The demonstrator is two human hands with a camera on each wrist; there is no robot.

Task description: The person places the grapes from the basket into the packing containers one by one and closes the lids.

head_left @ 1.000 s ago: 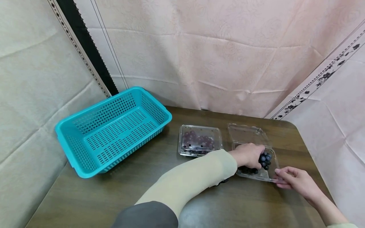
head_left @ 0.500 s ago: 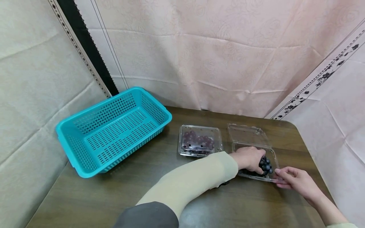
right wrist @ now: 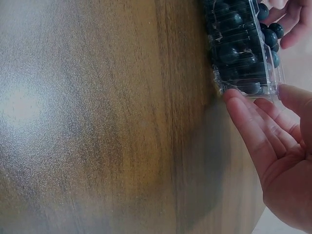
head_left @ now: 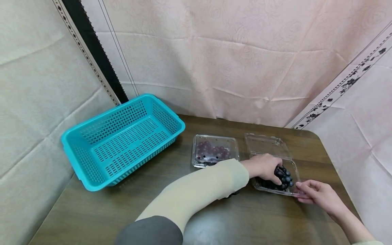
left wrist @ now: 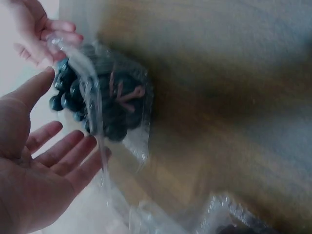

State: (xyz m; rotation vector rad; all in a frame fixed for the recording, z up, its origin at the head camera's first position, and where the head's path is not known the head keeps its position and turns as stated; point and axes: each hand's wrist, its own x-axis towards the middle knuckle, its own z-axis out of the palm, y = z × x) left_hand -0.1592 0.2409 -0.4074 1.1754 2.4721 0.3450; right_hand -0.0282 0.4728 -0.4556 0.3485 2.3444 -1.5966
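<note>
A clear plastic clamshell container (head_left: 272,191) stands on the table with its lid (head_left: 267,144) folded back. Dark grapes (head_left: 285,177) fill it, a few rising above the rim. My left hand (head_left: 264,166) is over the container's left side, right by the grapes. In the left wrist view, the left hand's fingers (left wrist: 75,151) are spread and fairly straight, with the bunch lying beyond them. With thumb and fingers my right hand (head_left: 320,197) pinches the container's near right corner. The right wrist view shows this right hand (right wrist: 278,141) with its thumb at the rim and a finger below.
A closed clear clamshell box of red grapes (head_left: 215,149) stands left of the open one. A turquoise perforated basket (head_left: 122,146) sits at the table's left. Pale cloth (head_left: 214,61) hangs behind and at both sides. The wooden table (head_left: 239,217) ends at the right in a rounded corner.
The dark grapes have sunk lower in the container. My left hand has loosened from them and drawn slightly left. My right hand has stayed on the corner.
</note>
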